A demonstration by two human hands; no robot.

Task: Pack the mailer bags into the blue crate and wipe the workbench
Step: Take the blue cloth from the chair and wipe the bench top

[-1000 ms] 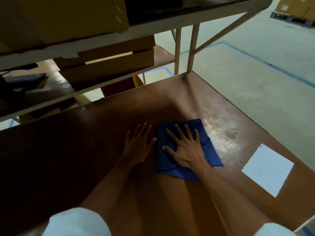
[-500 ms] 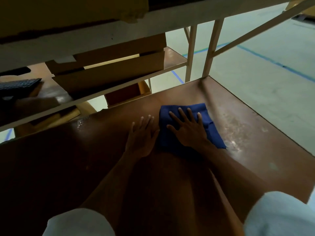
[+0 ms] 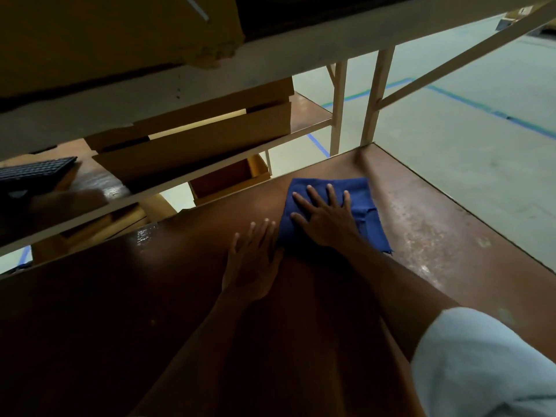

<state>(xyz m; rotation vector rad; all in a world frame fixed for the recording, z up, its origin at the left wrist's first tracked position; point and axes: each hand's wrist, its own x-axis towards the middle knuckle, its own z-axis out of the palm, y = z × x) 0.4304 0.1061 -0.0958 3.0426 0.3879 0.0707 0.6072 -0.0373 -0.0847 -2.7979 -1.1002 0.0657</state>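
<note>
A blue cloth [image 3: 365,203] lies flat on the brown workbench [image 3: 436,236], close to its far edge. My right hand [image 3: 326,219] presses down on the cloth with fingers spread. Just left of the cloth, my left hand [image 3: 252,260] rests flat on the bare bench top, fingers apart, holding nothing. No mailer bags and no blue crate are in view.
A shelf with cardboard boxes [image 3: 120,34] hangs low overhead. Behind the bench, a second shelf holds flat cartons [image 3: 195,139], a keyboard [image 3: 36,170] lies at the left, and a yellow bin [image 3: 228,182] sits below. Two frame posts [image 3: 376,94] stand at the far corner. The bench's right edge drops to the floor.
My right hand has pushed the cloth away from me toward the bench's far edge, and my left hand has moved forward alongside it. The white sheet at the right has left the view.
</note>
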